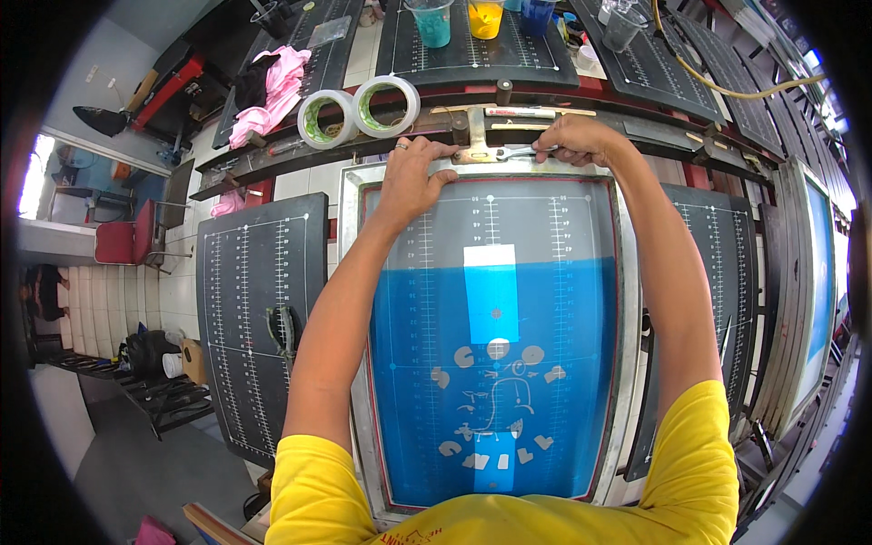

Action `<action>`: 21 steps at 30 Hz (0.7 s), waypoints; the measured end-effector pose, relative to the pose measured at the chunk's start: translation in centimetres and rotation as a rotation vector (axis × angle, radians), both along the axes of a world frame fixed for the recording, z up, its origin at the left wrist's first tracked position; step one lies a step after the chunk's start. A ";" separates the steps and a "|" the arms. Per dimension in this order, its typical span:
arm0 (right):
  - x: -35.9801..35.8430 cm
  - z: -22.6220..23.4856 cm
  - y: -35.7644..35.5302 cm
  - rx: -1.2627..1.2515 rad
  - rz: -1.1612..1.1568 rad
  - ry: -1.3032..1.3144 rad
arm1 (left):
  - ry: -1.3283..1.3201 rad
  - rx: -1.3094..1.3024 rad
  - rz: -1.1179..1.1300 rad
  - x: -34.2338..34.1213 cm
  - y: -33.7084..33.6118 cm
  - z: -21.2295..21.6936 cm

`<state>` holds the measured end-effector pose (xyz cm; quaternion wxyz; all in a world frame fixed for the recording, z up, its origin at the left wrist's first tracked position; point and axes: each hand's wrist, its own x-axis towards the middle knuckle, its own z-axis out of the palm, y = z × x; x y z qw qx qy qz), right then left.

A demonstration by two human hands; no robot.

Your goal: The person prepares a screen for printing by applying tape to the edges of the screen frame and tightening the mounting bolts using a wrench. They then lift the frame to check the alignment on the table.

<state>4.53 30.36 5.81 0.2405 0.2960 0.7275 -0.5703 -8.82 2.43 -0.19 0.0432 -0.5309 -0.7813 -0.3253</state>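
A screen printing frame (pixel 627 300) lies before me, its mesh coated blue over the lower part with an open-stencil design. At its far edge a metal clamp bracket (pixel 474 136) sits on the rail. My left hand (pixel 416 174) rests on the frame's far edge, left of the bracket, fingers stretched toward it and thumb apart. My right hand (pixel 581 142) is closed round a silver wrench (pixel 520 153), whose head reaches the bracket's right side. Whether the wrench's jaw is seated on a bolt is too small to tell. A bright strip (pixel 490 282) shows through the mesh.
Two tape rolls (pixel 386 106) stand on the rail, beside a pink cloth (pixel 277 91). A marker pen (pixel 520 113) lies behind the bracket. Cups of teal (pixel 432 25) and yellow ink (pixel 485 18) stand on the far board. Black ruled boards (pixel 263 318) flank the frame.
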 end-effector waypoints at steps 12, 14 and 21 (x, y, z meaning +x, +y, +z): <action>4.5 -4.1 -11.4 -0.458 -0.595 0.286 | -0.028 -0.058 0.079 0.5 0.1 0.0; 4.1 -3.5 -13.3 -0.508 -0.759 0.323 | -0.043 -0.047 0.064 0.4 0.2 0.0; 1.1 -5.4 -18.7 -0.605 -1.082 0.536 | -0.051 -0.032 0.065 0.5 0.3 -0.2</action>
